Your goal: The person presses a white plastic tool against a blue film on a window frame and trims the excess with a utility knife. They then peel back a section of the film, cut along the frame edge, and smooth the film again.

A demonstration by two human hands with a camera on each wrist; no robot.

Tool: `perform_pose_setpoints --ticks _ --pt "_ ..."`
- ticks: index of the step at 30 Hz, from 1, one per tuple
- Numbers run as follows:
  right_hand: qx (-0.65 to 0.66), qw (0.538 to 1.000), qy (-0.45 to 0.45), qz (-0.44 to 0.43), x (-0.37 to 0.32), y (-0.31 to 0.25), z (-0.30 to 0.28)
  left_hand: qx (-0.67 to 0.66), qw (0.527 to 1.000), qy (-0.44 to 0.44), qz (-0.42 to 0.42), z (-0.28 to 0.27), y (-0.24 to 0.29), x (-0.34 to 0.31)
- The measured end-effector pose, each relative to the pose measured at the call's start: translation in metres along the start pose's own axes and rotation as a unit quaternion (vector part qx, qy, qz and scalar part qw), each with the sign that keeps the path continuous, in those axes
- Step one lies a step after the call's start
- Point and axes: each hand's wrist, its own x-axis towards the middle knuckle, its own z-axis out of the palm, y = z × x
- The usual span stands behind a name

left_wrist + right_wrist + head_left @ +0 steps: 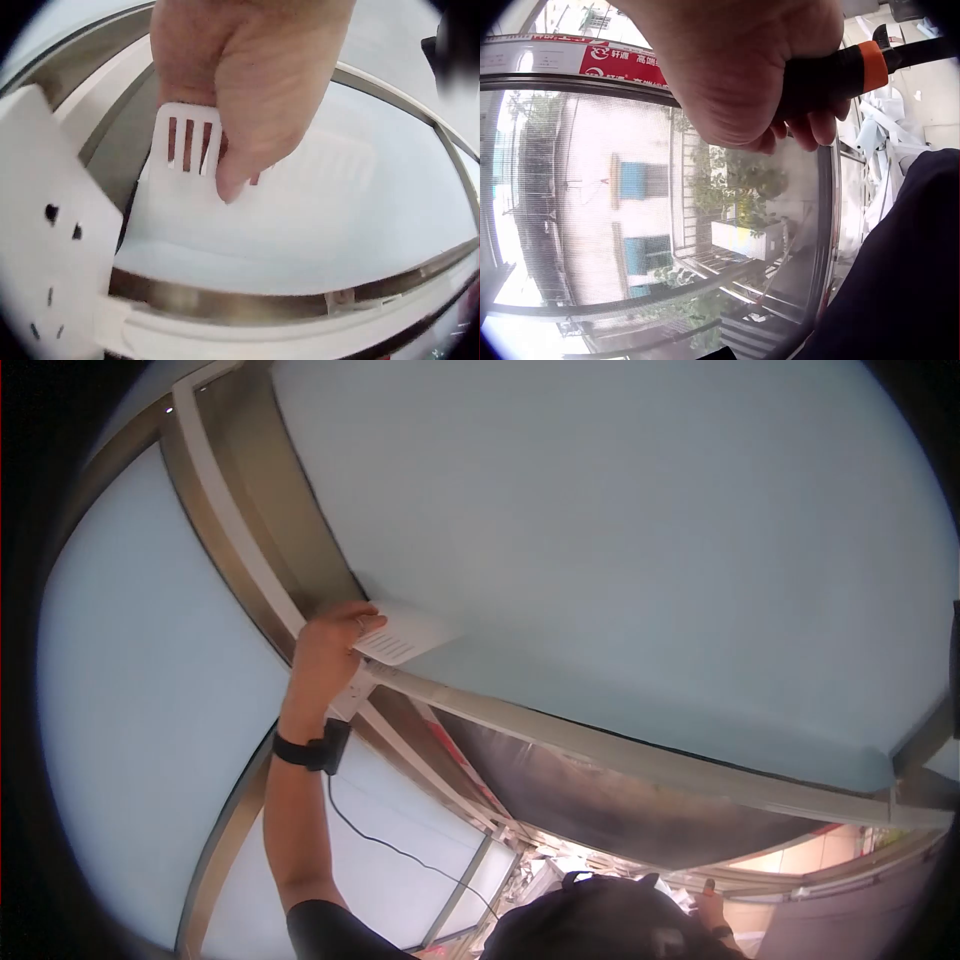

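My left hand (330, 645) is raised to a corner of a large pale-blue panel (640, 580). It pinches a white slotted plastic scraper (184, 142), thumb on the near side, fingers behind it. In the head view the scraper slants over the panel's corner beside the metal frame (280, 500). My right hand (742, 75) hangs low at my other side, its fingers wrapped round a black-handled tool (825, 82) with an orange collar (873, 66). A dark shaft runs on from the collar and out of view, so I cannot tell the tool's kind.
More pale panels (140, 640) in metal frames stand to the left. Below the corner is a white plate (60, 225) with dark holes. A thin cable (390, 845) trails from the left wrist. A mesh screen (592, 187) and crumpled white scraps (881, 127) lie near the right hand.
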Motion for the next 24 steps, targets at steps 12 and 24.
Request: perform_pose_setpoints --ticks 12,24 --pt "0.257 0.966 -0.006 0.018 -0.02 0.086 0.0 -0.075 0.985 -0.001 0.154 -0.004 0.186 0.08" --pt "0.247 0.959 0.115 0.075 -0.068 0.113 0.015 -0.132 0.912 0.158 0.354 -0.01 0.353 0.12"
